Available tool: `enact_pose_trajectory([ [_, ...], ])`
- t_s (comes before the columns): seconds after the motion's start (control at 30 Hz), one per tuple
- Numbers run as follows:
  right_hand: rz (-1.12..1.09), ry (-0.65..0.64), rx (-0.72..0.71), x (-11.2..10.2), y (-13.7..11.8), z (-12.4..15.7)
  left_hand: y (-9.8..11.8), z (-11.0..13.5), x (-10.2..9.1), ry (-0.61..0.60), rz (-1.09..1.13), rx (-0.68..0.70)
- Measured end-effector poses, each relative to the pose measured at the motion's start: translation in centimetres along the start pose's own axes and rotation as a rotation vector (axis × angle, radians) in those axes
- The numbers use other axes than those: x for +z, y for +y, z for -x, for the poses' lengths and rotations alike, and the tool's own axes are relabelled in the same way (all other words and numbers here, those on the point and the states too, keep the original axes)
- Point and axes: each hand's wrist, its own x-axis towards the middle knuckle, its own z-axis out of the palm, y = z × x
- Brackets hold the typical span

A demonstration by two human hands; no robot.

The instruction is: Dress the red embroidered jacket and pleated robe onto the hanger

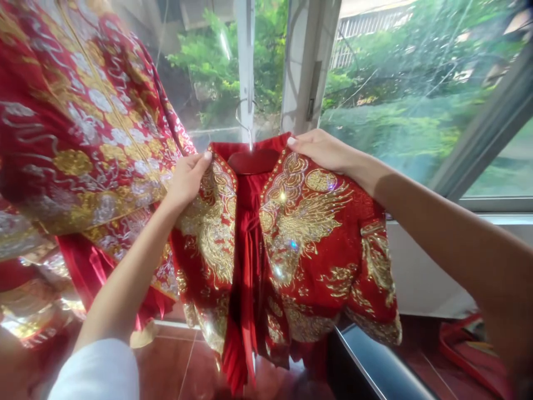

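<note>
A red jacket (316,250) with gold and silver embroidery hangs open on a dark red hanger (254,161) with a metal hook, held up before a window. My left hand (188,176) pinches the jacket's left shoulder at the collar edge. My right hand (322,149) lies closed over the right shoulder, fingers curled onto the fabric. A red lining hangs down between the two front panels.
A larger red and gold embroidered garment (79,128) hangs at the left, close to my left arm. The window frame (306,66) stands behind the hanger. A dark ledge (375,366) and reddish floor tiles lie below, with red fabric at the lower right.
</note>
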Motion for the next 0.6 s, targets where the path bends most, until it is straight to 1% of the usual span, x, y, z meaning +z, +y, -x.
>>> enact_pose_trajectory([
  [0.13, 0.007, 0.006, 0.003, 0.2, -0.4, 0.0, 0.2, 0.0, -0.1, 0.003, 0.008, -0.039],
  [0.2, 0.029, 0.012, -0.01, 0.2, -0.4, 0.1, 0.1, 0.2, -0.5, -0.011, -0.007, -0.043],
  [0.23, 0.051, 0.006, -0.026, 0.1, -0.2, 0.1, -0.1, 0.3, -1.0, -0.056, -0.027, -0.041],
  [0.27, 0.078, -0.014, -0.046, -0.2, 0.1, 0.3, -0.5, 0.4, -1.7, -0.128, -0.054, -0.043],
  [0.3, 0.103, -0.049, -0.067, -0.7, 0.6, 0.5, -1.1, 0.5, -2.5, -0.22, -0.086, -0.048],
  [0.37, 0.122, -0.169, -0.085, -1.9, 1.8, 1.3, -2.5, 0.9, -4.7, -0.419, -0.155, -0.066],
  [0.4, 0.11, -0.249, -0.069, -2.6, 2.4, 1.9, -3.3, 1.2, -5.8, -0.498, -0.18, -0.077],
  [0.43, 0.077, -0.329, -0.028, -3.2, 3.1, 2.5, -3.9, 1.6, -6.7, -0.551, -0.196, -0.088],
  [0.47, 0.023, -0.391, 0.037, -3.6, 3.7, 3.1, -4.4, 2.2, -7.4, -0.575, -0.206, -0.1],
  [0.5, -0.048, -0.424, 0.115, -3.8, 4.2, 3.8, -4.6, 2.9, -7.7, -0.565, -0.216, -0.11],
  [0.53, -0.129, -0.427, 0.192, -3.7, 4.6, 4.5, -4.6, 3.7, -7.5, -0.513, -0.236, -0.114],
  [0.57, -0.199, -0.404, 0.25, -3.4, 4.8, 5.1, -4.3, 4.7, -7.0, -0.423, -0.281, -0.11],
  [0.6, -0.233, -0.363, 0.281, -3.0, 5.0, 5.7, -3.8, 5.6, -6.0, -0.298, -0.361, -0.102],
])
